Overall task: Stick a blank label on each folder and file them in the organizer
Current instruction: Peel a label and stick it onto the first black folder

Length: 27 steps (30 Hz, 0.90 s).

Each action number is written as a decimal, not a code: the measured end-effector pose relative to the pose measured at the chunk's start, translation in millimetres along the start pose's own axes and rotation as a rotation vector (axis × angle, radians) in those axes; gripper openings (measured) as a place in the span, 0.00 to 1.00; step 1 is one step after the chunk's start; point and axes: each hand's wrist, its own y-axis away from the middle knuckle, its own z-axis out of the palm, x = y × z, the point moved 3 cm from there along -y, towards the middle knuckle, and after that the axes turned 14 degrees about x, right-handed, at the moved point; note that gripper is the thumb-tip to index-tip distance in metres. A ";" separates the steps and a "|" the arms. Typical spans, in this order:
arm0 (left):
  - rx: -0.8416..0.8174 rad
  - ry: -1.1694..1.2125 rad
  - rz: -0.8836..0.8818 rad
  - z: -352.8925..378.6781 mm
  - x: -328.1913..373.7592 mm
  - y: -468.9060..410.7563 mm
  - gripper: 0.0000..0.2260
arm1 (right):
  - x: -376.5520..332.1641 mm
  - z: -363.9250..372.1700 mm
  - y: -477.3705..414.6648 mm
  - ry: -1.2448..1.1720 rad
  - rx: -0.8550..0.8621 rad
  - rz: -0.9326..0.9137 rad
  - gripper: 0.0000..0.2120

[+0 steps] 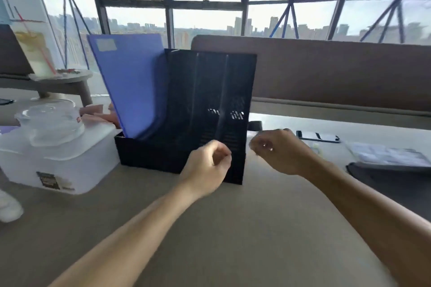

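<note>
Over the tan tabletop (233, 228), the left hand (207, 168) and right hand (277, 149) hung loosely curled and empty, apparently between folders. Beyond them, the blue plastic folder (133, 86), blank label (106, 45) up for visibility, leaned in the leftmost slot of the black perforated organizer (210, 100). No writing was legible.

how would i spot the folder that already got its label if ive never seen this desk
Start at the black slotted organizer standing mid-desk in front of the window. In its leftmost compartment a blue folder leans left, rising above the organizer's top edge. It is the only folder standing in the organizer, and a pale blank label sits near its upper left corner.
</note>
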 end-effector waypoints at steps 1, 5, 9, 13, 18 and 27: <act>-0.061 -0.008 0.002 21.6 6.1 5.3 0.06 | 15.7 -12.3 15.6 0.023 0.025 0.040 0.08; -0.231 -0.028 -0.006 99.0 29.1 22.0 0.06 | 74.5 -61.5 77.4 0.099 0.065 0.200 0.07; -0.413 -0.070 -0.014 161.7 48.1 40.9 0.03 | 139.4 -96.5 133.2 0.249 -0.023 0.425 0.09; -0.525 0.064 -0.138 210.5 74.9 61.1 0.07 | 203.9 -131.4 186.1 0.514 -0.019 0.712 0.29; -0.546 0.308 -0.371 253.4 110.8 83.8 0.13 | 256.1 -165.9 228.7 0.654 0.080 1.000 0.36; -0.522 0.530 -0.657 286.9 129.4 85.3 0.07 | 252.2 -172.4 238.2 0.519 0.260 0.954 0.29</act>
